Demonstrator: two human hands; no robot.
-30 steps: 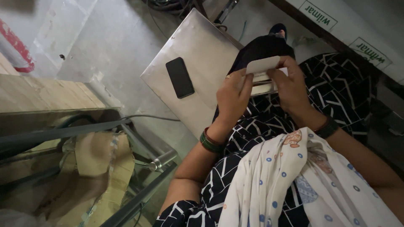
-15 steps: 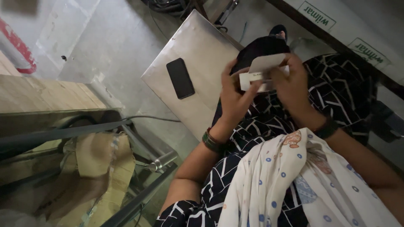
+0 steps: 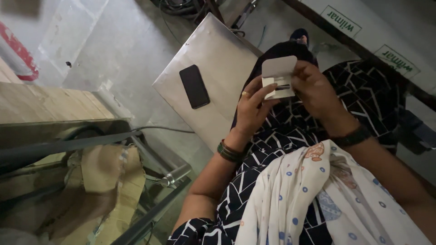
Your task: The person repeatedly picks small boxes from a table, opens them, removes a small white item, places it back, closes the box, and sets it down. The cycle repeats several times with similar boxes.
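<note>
Left hand [image 3: 251, 106] grips the lower left edge of a small white box [image 3: 279, 76], thumb and fingers closed on it, ring visible on one finger. Right hand [image 3: 316, 88] is closed on the box's right side, fingertips at the open mouth. The box's white flap [image 3: 279, 66] stands up and open; a dark slot-like strip shows just below it, contents too small to identify. The box is held in the air above the lap, over the black-and-white patterned garment [image 3: 363, 97], not resting on anything. Judgement: the step in hand looks like working at the opened end of the box; it would go best with the left hand holding the body steady and square, without crushing the thin card walls, while the right fingertips act only at the mouth and keep the flap bent clear. Keeping the box over the lap would catch anything that slips. Outward: a white printed cloth [image 3: 318, 199] lies over the near lap. To the left, a grey metal counter [image 3: 218, 59] carries a black phone [image 3: 194, 86] near its middle, well apart from both hands. Crumpled brown cardboard [image 3: 106, 181] lies at lower left.
</note>
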